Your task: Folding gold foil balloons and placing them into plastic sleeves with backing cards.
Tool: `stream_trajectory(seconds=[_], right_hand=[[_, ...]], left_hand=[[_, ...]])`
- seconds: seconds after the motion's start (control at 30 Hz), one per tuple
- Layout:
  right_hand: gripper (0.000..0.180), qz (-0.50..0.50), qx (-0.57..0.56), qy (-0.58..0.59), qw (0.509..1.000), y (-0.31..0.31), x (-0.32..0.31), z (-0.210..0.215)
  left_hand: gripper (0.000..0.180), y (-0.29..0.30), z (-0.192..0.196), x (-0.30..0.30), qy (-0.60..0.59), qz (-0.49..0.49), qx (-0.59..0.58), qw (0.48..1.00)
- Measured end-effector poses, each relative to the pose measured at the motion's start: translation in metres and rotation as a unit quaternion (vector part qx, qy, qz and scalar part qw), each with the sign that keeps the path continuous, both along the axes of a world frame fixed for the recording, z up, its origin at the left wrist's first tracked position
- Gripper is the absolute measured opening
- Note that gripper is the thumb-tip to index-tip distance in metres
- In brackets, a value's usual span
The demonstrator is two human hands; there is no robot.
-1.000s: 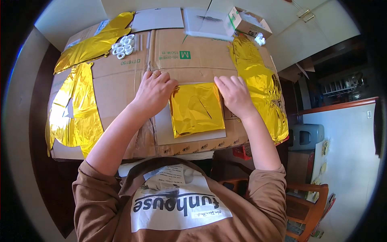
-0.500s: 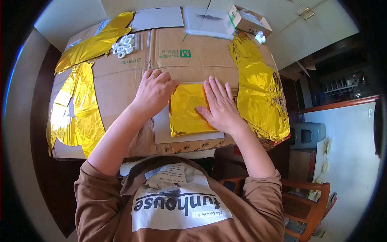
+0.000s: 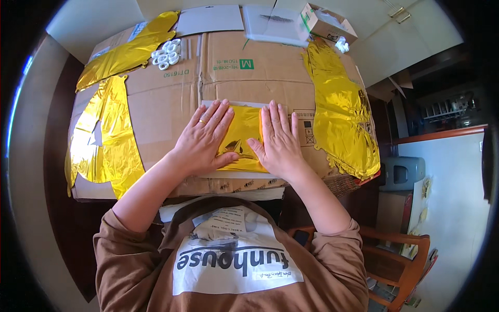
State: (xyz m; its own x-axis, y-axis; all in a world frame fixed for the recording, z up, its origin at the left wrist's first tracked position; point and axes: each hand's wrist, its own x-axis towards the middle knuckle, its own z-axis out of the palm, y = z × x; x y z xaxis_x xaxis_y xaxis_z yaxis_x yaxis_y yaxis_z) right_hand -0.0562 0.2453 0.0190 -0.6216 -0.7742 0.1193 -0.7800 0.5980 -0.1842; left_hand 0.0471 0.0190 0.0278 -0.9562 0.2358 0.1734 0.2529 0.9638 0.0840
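A folded sheet of shiny gold foil lies in front of me on a pale flat board, most of which it covers. My left hand rests flat on the foil's left side, fingers stretched away from me and thumb pointing inward. On the foil's right edge my right hand also lies flat, its fingers pointing to the far side. Both hands are open and press on the foil without gripping it. The foil's left and right edges are partly hidden under them.
Cardboard covers the table. Flat gold foil balloons lie at left, far left and right. White ribbon rolls, a white board, a clear plastic sheet and a small carton sit at the back.
My left hand has opened from a closed pinch at the foil's upper left corner and now lies flat on its left side. My right hand stays flat on the right side.
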Motion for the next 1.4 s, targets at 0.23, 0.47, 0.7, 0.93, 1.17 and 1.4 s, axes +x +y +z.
stream_trajectory(seconds=[0.23, 0.47, 0.7, 0.93, 1.17, 1.4], right_hand=[[0.088, -0.007, -0.004, -0.022, 1.000, 0.004, -0.004, 0.000], [0.082, -0.008, -0.315, -0.330, 0.890, 0.040, -0.031, 0.047], [0.073, -0.014, -0.113, -0.145, 0.983, 0.005, -0.008, 0.044], [0.062, 0.004, -0.097, -0.001, 0.995, -0.005, -0.007, 0.009], [0.030, -0.064, -0.300, -0.219, 0.926, 0.035, -0.066, 0.034], [0.044, 0.023, -0.172, -0.033, 0.984, 0.012, -0.010, 0.052]], left_hand=[[0.115, -0.003, -0.001, 0.002, -0.001, -0.015, 0.023, 1.000], [0.119, -0.003, -0.003, 0.002, 0.002, -0.015, 0.016, 1.000], [0.119, -0.004, -0.001, 0.001, 0.002, -0.012, 0.004, 1.000], [0.117, -0.005, -0.001, 0.001, 0.019, -0.013, 0.063, 0.998], [0.113, -0.005, 0.002, 0.000, 0.004, -0.002, 0.090, 0.996], [0.107, -0.005, 0.002, -0.001, -0.002, 0.008, 0.091, 0.996]])
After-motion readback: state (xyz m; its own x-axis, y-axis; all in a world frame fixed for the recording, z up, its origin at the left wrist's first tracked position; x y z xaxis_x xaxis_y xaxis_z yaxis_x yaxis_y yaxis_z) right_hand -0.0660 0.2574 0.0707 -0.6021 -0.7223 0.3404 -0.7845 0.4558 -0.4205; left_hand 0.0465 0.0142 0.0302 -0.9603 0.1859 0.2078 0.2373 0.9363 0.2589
